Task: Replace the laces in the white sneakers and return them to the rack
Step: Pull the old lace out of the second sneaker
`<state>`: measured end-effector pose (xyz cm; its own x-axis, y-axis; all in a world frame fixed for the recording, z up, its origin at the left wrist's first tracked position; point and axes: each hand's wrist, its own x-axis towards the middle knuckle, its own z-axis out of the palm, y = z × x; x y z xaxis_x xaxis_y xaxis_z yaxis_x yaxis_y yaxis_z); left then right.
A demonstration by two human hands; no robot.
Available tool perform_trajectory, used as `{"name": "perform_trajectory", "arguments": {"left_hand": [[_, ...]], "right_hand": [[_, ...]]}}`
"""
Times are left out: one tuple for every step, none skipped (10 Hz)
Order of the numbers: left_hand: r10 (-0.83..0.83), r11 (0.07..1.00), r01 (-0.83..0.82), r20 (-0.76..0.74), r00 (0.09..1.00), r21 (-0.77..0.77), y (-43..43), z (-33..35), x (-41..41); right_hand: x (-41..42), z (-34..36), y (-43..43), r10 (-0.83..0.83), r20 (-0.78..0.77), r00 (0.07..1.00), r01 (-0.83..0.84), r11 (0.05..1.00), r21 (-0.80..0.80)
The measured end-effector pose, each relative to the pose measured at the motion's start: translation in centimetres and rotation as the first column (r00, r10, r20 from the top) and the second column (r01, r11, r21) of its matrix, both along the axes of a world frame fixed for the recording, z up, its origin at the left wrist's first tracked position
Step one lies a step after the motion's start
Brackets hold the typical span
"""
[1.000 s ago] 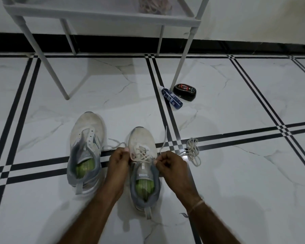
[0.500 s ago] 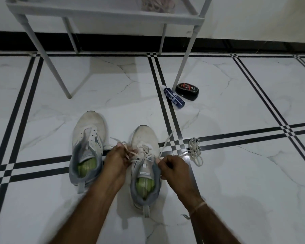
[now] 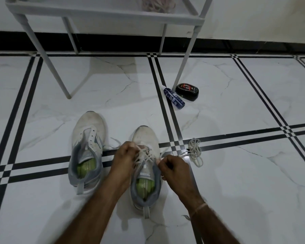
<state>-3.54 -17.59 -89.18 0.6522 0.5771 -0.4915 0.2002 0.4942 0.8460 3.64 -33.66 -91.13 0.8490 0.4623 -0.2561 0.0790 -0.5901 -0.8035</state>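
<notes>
The unlaced sneaker (image 3: pixel 87 147) stands on the floor (image 3: pixel 236 191) just left of the left hand, with its eyelet strips bare. The left hand (image 3: pixel 124 155) is curled at the left eyelet row of the second sneaker (image 3: pixel 145 173) and pinches one strand of the lace (image 3: pixel 144 154). This sneaker sits between the two hands, toe pointing away. The lace crosses several times over the tongue. The right hand (image 3: pixel 173 170) pinches the other strand at the right eyelet row. The hands are apart, one on each side of the shoe.

Judged step: draw the crossings snug before threading the upper eyelets.
- Pull both strands outward with equal tension.
- Keep each strand flat and remove any twist.
- Check that the free ends are of equal length.
- Steady the sneaker so it does not slide on the tile.

A coiled spare lace (image 3: pixel 195 153) lies just right of the right hand. A blue bottle (image 3: pixel 174 99) and a black tin (image 3: pixel 187 91) lie beyond it, at the foot of the rack (image 3: pixel 113 15).
</notes>
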Motion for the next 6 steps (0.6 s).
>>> {"name": "perform_trajectory", "arguments": {"left_hand": [[0.196,0.957,-0.19,0.003,0.981,-0.219,0.9,-0.4,-0.6],[-0.292,0.762,0.362,-0.214,0.932,0.537,0.0,-1.9,-1.1],[-0.412,0.225,0.58,-0.463,0.785,0.783,0.4,-2.2,-0.7],[-0.341,0.1,0.574,-0.513,0.787,0.813,0.8,-1.5,0.1],[-0.368,0.724,0.453,-0.265,0.891,0.52,0.2,-2.0,-0.1],[0.069,0.929,-0.074,-0.027,0.997,-0.362,1.4,-2.7,-0.6]], "right_hand": [[0.1,0.1,-0.1,-0.012,-0.022,1.0,0.012,1.0,0.012],[0.1,-0.5,-0.6,-0.04,-0.042,0.998,0.041,0.999,0.027],[0.0,-0.6,-0.5,-0.047,-0.042,0.998,0.049,0.998,0.039],[0.1,-0.9,-0.2,-0.031,-0.044,0.999,0.032,0.999,0.025],[0.0,-0.7,0.0,-0.025,-0.048,0.999,0.026,0.999,0.027],[-0.2,-0.2,-0.3,-0.035,-0.087,0.996,0.04,0.998,0.051]]}}
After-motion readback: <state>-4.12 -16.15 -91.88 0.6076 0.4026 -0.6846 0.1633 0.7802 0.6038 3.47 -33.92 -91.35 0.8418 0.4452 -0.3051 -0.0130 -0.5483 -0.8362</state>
